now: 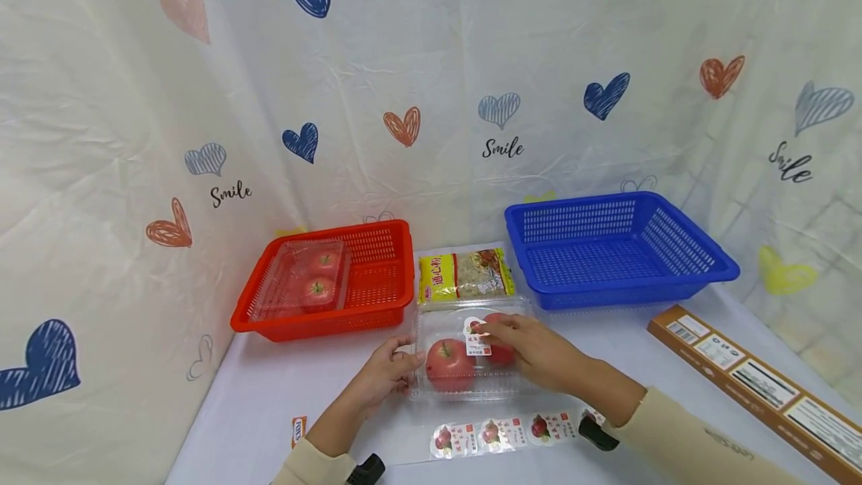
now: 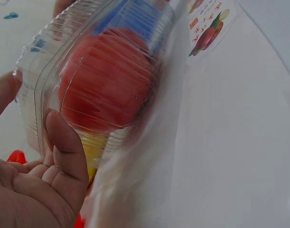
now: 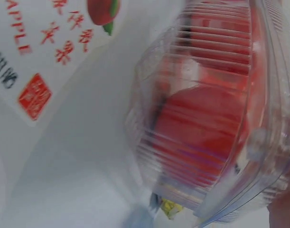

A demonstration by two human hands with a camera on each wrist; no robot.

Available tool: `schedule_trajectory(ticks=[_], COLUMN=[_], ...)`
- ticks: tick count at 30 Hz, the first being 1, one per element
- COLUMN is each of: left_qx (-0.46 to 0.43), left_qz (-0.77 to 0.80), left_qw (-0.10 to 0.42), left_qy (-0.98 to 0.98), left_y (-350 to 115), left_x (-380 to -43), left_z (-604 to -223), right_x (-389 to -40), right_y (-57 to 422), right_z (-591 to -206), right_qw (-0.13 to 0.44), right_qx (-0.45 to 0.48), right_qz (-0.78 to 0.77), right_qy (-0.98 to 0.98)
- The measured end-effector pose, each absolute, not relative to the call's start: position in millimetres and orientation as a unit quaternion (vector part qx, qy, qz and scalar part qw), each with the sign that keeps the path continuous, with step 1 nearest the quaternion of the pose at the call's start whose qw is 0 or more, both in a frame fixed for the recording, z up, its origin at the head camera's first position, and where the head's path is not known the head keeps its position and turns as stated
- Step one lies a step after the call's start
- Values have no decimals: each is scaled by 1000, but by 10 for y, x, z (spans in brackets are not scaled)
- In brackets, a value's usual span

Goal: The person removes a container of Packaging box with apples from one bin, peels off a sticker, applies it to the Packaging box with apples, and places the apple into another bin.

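A clear plastic clamshell box (image 1: 431, 318) holding two red apples (image 1: 450, 365) lies at the middle of the table. My left hand (image 1: 385, 374) holds its left edge; in the left wrist view the fingers (image 2: 66, 142) are at the box's rim. On the lid is a white apple label (image 1: 478, 344), its upper part covered by the fingertips of my right hand (image 1: 542, 350), which touch it there. The right wrist view shows the box's ribbed side (image 3: 197, 133) close up, with only a bit of that hand at the lower right edge.
A strip of apple labels (image 1: 501, 434) lies in front. Behind are a red basket (image 1: 377, 275) with another apple box (image 1: 303, 283), a yellow pasta packet (image 1: 465, 275) and a blue basket (image 1: 619, 287). A long brown carton (image 1: 747, 380) lies right; a small orange wrapper (image 1: 299, 430), left.
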State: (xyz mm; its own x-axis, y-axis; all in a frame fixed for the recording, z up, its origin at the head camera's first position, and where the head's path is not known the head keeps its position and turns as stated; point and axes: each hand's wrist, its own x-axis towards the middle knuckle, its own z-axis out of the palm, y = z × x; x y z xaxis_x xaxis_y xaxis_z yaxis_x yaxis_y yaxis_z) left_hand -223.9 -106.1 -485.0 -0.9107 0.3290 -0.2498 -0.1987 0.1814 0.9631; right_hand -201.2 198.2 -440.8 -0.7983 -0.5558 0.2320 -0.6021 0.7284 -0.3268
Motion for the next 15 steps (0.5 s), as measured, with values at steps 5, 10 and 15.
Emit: schedule_trajectory(ticks=[5, 10, 15], left_qx=[40, 39, 38], left_qz=[638, 637, 637], left_qw=[208, 209, 207], left_qy=[741, 741, 741], left_y=[-1057, -1054, -1066], left_x=[-2235, -2249, -2260], left_z=[-4844, -4853, -4872], right_x=[-1984, -1970, -1989], right_y=[2041, 2057, 2070], right_z=[-4461, -4501, -4545], right_qw=[81, 110, 167], right_qx=[330, 331, 357], right_qz=[192, 185, 181], right_qy=[-921, -919, -901])
